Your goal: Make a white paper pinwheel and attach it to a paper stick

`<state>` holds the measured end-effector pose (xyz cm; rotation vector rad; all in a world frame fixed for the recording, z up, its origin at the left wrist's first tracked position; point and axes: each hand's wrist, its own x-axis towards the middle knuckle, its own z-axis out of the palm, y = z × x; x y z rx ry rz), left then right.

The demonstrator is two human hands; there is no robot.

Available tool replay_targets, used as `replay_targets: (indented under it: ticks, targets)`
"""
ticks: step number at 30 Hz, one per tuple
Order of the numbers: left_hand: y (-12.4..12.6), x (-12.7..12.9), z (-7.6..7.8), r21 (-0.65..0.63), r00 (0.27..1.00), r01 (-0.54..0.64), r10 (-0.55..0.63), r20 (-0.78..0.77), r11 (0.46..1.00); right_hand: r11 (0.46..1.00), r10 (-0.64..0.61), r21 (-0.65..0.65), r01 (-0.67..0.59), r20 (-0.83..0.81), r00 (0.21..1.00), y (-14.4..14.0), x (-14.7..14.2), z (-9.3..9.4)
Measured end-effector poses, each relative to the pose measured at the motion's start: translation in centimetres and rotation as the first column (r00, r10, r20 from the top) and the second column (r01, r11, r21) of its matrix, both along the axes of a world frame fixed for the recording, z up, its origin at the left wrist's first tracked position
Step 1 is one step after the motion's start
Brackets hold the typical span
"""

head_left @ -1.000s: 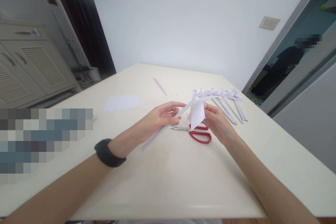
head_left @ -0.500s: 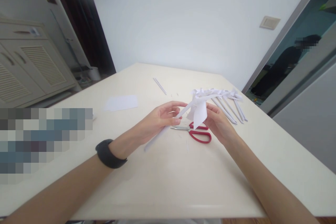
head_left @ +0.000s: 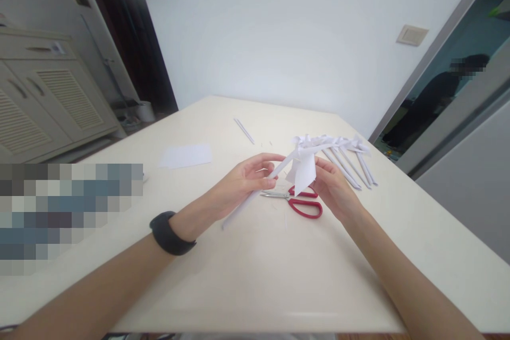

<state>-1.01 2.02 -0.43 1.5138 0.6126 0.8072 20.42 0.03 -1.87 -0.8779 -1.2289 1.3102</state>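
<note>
White paper is the thing in hand in the head view: a thin rolled paper stick (head_left: 255, 191) runs on a slant above the cream table (head_left: 279, 276), its lower end down near the table surface, its upper end carrying a folded paper head (head_left: 305, 170) with a pointed flap hanging down. The left hand (head_left: 243, 183) is clenched on the stick at its middle, thumb on top and fingers curled under it. The right hand (head_left: 332, 188) grasps the folded paper head from the right, its fingertips pinching the flap's edge. A black wristband (head_left: 170, 234) sits on the left wrist.

Taking the red-handled scissors (head_left: 298, 202) as the landmark: they lie flat on the table with blades closed and pointing left, directly below the folded head and between the two hands, the stick crossing just left of their blade tips. Beyond the scissors and to their right lies a row of finished paper sticks (head_left: 346, 159) with folded heads, side by side. Far left of the scissors a flat white sheet (head_left: 186, 155) rests on the table. Behind the scissors, well apart toward the far edge, lies a single thin paper roll (head_left: 244, 130)
</note>
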Motion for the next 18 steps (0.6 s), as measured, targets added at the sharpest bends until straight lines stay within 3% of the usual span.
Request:
replay_targets:
  ticks: [18]
  targets:
    - [0.07,0.28,-0.62,-0.021,0.994,-0.02,0.022,0.107,1.0,1.0,0.018,0.015,-0.017,-0.062,0.998,0.03,-0.11,0.09]
